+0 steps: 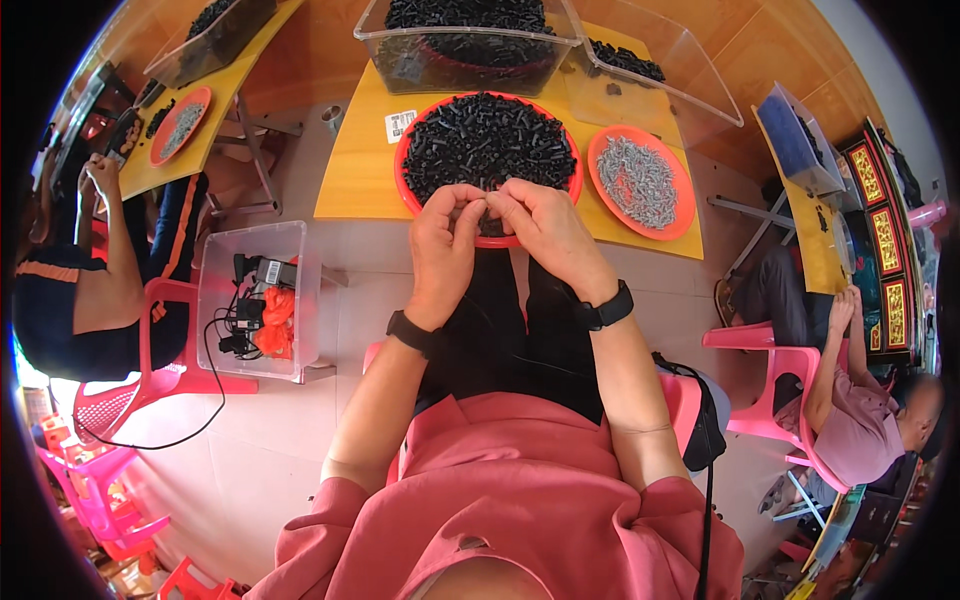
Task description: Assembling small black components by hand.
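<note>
My left hand [446, 245] and my right hand [548, 232] meet at the near rim of a red basin [404, 172]. Both sets of fingertips are pinched together, and whatever sits between them is too small and hidden to name. Short black plastic pieces [485, 135] are heaped in the basin, just beyond my fingers. To the right of the basin, an orange-red plate [683, 205] carries a pile of small grey screw-like parts [637, 180].
Behind the basin stands a clear bin [460, 65] of black pieces; another clear bin [690, 85] is at its right on the yellow table [350, 185]. A plastic box [310, 330] with cables stands on the floor at left. Co-workers [105, 300] [860, 410] sit at both side tables.
</note>
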A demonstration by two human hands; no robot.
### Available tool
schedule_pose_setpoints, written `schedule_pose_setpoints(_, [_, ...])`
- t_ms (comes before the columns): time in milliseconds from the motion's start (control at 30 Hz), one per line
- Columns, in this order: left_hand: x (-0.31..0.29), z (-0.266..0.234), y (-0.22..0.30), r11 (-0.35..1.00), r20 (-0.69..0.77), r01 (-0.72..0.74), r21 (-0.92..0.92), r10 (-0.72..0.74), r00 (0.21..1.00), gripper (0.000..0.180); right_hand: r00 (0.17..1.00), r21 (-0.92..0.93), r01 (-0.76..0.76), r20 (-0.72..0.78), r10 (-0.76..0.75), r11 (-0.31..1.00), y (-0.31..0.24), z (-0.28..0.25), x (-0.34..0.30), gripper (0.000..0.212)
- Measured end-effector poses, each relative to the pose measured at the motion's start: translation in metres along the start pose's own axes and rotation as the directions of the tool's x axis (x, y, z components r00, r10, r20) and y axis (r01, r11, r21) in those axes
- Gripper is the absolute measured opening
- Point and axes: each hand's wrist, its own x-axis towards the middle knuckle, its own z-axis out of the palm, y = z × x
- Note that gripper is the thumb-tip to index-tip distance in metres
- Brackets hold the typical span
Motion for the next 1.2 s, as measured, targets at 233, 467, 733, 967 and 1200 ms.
schedule_pose_setpoints(233, [-0.002, 0.000, 0.001, 0.998, -0.011, 0.049, -0.029, -0.050, 0.999, 0.007, 0.997, 0.136, 0.009, -0.075, 0.001, 0.991, 0.002, 0.009, -0.005, 0.018])
schedule_pose_setpoints(467, [-0.003, -0.002, -0.003, 0.979, 0.006, 0.102, -0.177, -0.102, 0.995, 0.009, 0.978, 0.131, 0.054, -0.207, -0.026, 0.990, 0.004, 0.016, -0.011, 0.010])
schedule_pose_setpoints(733, [-0.002, -0.003, -0.001, 0.978, 0.015, 0.122, -0.168, -0.121, 0.993, 0.011, 0.969, 0.175, -0.008, -0.241, 0.050, 0.985, 0.008, 0.020, -0.007, 0.009])
schedule_pose_setpoints(967, [-0.001, 0.000, 0.003, 0.996, 0.008, 0.090, -0.027, -0.089, 0.996, 0.013, 0.972, 0.250, -0.005, -0.227, 0.063, 0.968, 0.012, 0.022, -0.008, 0.009])
schedule_pose_setpoints(1200, [-0.002, -0.001, 0.000, 0.995, 0.019, 0.073, -0.073, -0.071, 0.997, 0.009, 0.980, 0.412, -0.113, -0.104, 0.169, 0.904, 0.009, 0.019, -0.009, 0.009])
